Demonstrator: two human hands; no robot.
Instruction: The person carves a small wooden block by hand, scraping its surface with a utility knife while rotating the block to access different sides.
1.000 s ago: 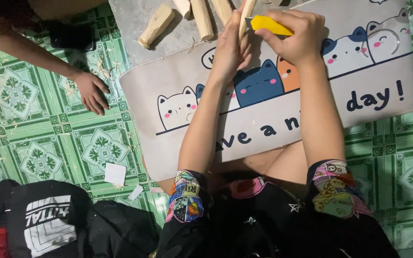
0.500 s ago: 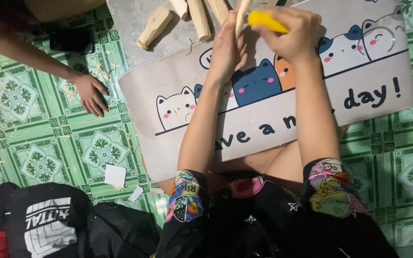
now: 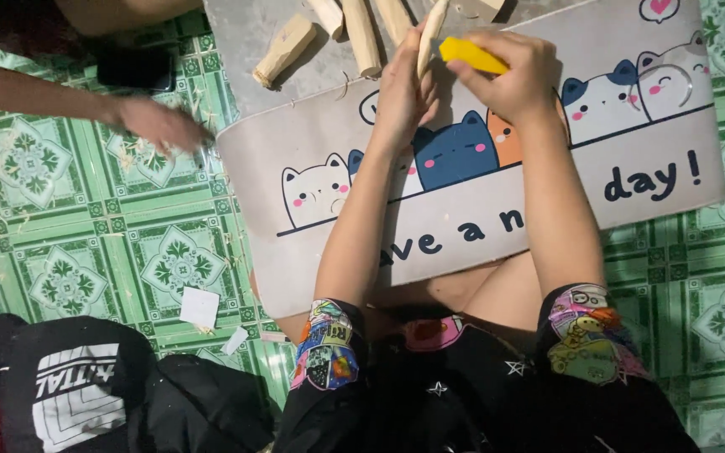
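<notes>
cat-print mat (image 3: 631,168), loose wood pieces (image 3: 283,50), green tiled floor (image 3: 69,226).

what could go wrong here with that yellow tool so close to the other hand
1. The right hand works the yellow-handled tool against the wooden stick right by the left hand gripping it; a slip might catch those fingers.
2. Another person's hand moves over the green tiled floor beside the cat-print mat; it may stray into the working area.
</notes>
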